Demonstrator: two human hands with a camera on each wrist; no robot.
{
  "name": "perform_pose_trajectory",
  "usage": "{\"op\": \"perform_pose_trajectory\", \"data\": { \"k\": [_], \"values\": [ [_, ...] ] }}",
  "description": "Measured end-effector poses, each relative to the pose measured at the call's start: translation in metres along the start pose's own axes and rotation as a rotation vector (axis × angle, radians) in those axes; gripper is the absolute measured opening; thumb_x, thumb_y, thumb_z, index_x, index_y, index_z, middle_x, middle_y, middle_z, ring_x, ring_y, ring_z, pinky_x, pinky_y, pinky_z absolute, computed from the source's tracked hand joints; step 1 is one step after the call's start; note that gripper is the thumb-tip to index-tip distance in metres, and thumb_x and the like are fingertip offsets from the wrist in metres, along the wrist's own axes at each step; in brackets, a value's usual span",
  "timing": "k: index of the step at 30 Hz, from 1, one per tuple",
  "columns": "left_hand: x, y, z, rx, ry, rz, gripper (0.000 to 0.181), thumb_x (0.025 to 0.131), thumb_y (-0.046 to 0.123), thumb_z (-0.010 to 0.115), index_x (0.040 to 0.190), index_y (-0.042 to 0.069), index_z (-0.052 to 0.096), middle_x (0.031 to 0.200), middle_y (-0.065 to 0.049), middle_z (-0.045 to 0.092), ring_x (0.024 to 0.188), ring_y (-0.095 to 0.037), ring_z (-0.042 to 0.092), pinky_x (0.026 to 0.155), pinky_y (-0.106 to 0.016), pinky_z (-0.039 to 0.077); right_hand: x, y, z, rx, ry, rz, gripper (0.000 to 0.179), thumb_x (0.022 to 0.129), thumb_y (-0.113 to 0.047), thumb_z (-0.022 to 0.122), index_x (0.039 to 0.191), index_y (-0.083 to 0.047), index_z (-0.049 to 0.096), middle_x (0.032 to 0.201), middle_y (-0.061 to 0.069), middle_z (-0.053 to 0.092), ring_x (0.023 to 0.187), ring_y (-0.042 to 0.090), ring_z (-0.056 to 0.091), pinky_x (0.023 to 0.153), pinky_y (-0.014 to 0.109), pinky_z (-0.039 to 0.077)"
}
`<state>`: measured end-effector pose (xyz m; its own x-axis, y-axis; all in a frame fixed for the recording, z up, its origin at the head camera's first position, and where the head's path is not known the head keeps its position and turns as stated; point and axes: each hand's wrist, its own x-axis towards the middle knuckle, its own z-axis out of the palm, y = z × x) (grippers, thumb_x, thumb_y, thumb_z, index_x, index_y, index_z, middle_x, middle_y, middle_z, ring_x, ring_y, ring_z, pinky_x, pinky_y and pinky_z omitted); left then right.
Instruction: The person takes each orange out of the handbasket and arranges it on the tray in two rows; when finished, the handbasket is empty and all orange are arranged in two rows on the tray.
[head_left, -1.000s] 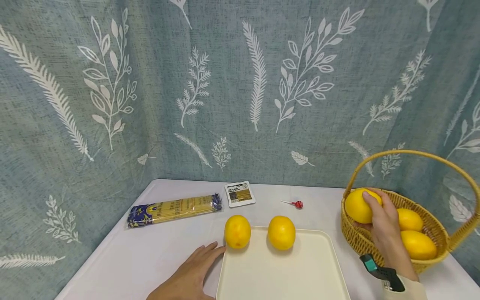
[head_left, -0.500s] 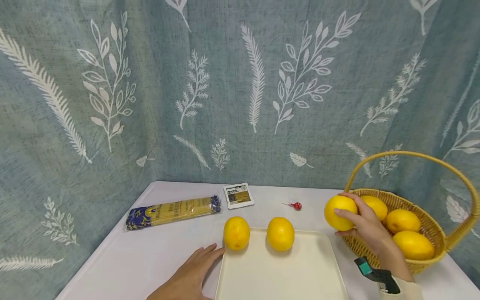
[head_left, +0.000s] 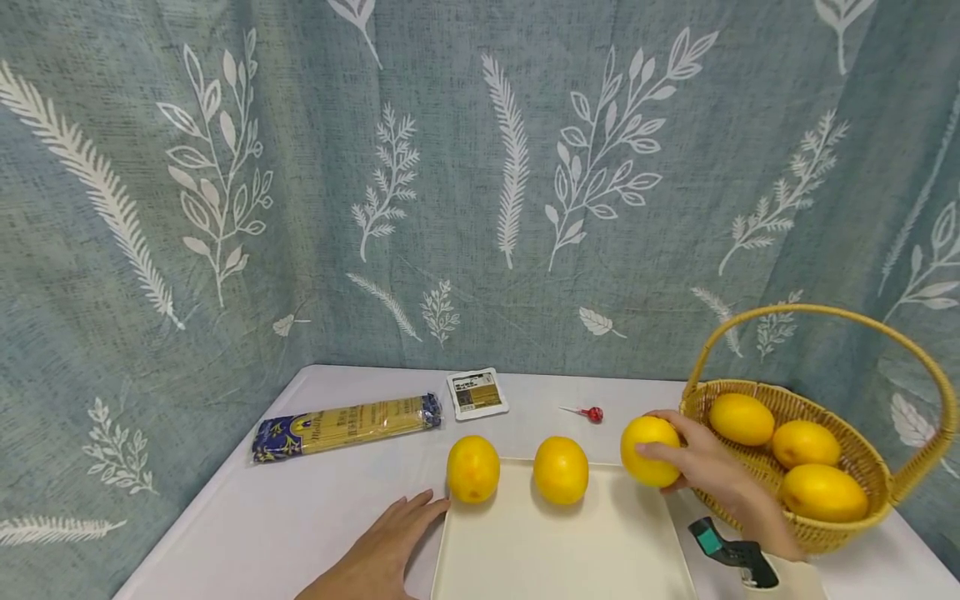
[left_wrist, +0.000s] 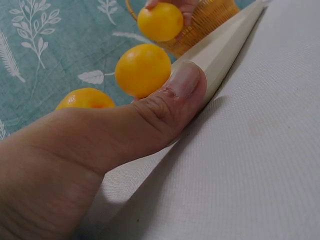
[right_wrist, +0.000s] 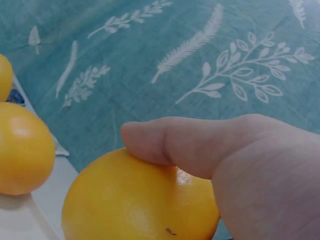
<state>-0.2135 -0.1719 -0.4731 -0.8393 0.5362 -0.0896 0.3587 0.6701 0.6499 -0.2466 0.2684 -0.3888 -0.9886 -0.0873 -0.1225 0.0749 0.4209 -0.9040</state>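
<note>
The fruit [head_left: 643, 435] looks smooth and glossy — the basket [head_left: 828, 536] rough, woven wicker.

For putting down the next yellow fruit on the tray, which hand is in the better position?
Probably the right hand: it grips a yellow fruit near the far right corner of the tray. The left hand holds no fruit and lies at the tray's left edge, away from the basket.
</note>
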Motion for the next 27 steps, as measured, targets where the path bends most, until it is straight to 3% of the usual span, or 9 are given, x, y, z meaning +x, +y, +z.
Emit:
{"op": "perform_pose_trajectory", "data": {
  "k": [8, 13, 22, 27],
  "values": [
    [0.001, 0.001, -0.001, 0.013, -0.001, 0.008, 0.116, 0.065, 0.077, 0.079, 0.159, 0.031, 0.028, 0.166, -0.013, 0.025, 0.15, -0.046, 0.022, 0.114, -0.077, 0.019, 0.008, 0.007, 0.01, -0.16, -0.024, 0.032, 0.07, 0.09, -0.039, 0.075, 0.142, 0.0, 0.049, 0.116, 0.014, 0.062, 0.092, 0.026, 0.059, 0.066, 0.04, 0.06],
    [0.001, 0.002, -0.001, 0.007, -0.004, -0.008, 0.115, 0.065, 0.079, 0.078, 0.158, 0.033, 0.028, 0.166, -0.011, 0.024, 0.15, -0.046, 0.021, 0.114, -0.078, 0.018, 0.013, 0.013, 0.017, -0.242, 0.004, 0.073, 0.07, 0.087, -0.044, 0.078, 0.136, -0.001, 0.054, 0.111, 0.012, 0.063, 0.091, 0.026, 0.058, 0.065, 0.039, 0.06],
    [0.001, 0.002, 0.0, 0.002, -0.004, -0.025, 0.114, 0.064, 0.076, 0.08, 0.158, 0.037, 0.027, 0.166, -0.012, 0.024, 0.15, -0.048, 0.021, 0.112, -0.079, 0.018, 0.018, 0.014, 0.023, -0.329, 0.039, 0.091, 0.085, 0.083, -0.058, 0.077, 0.14, 0.001, 0.053, 0.118, 0.013, 0.065, 0.094, 0.025, 0.059, 0.072, 0.038, 0.059],
    [0.001, 0.002, 0.001, 0.01, 0.0, -0.009, 0.115, 0.065, 0.075, 0.081, 0.158, 0.035, 0.028, 0.166, -0.013, 0.026, 0.149, -0.047, 0.023, 0.113, -0.078, 0.019, 0.017, 0.014, 0.023, -0.363, 0.039, 0.092, 0.084, 0.085, -0.058, 0.074, 0.14, 0.002, 0.054, 0.121, 0.014, 0.066, 0.096, 0.025, 0.06, 0.079, 0.041, 0.059]
  ]
}}
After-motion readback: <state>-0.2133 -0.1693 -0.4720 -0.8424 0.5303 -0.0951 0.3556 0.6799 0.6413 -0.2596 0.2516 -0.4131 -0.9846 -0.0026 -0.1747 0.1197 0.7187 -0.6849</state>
